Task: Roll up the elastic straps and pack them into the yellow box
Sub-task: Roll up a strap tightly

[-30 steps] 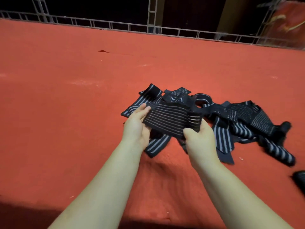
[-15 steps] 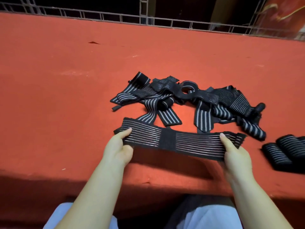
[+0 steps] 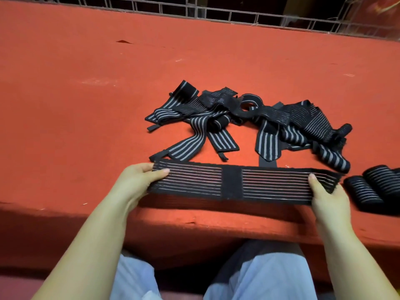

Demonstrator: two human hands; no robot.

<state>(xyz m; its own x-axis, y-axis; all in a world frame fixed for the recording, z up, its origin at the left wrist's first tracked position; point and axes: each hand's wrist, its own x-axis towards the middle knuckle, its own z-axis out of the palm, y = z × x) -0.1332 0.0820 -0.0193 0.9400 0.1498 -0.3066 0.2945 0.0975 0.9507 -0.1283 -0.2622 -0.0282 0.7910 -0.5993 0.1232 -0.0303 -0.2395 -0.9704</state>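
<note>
While strap is taut: I log the step as flattening, before rolling.
Strap (image 3: 231, 184): stretched over the near edge of the red table (image 3: 86, 105), in front of the loose pile (image 3: 249, 124).
Left hand (image 3: 134, 182): thumb pinching left end.
Right hand (image 3: 329, 198): thumb pinching right end.
Finished rolls (image 3: 372, 189): at right.
Yellow box: not visible.
Next, my judgement: start a tight roll from one end.

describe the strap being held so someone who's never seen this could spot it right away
On the red table, look at the near edge, in front of the tangled pile of straps. The held strap is stretched flat between the left hand and right hand. Unlike the crumpled pile and the rolled straps at right, it lies straight.
</note>
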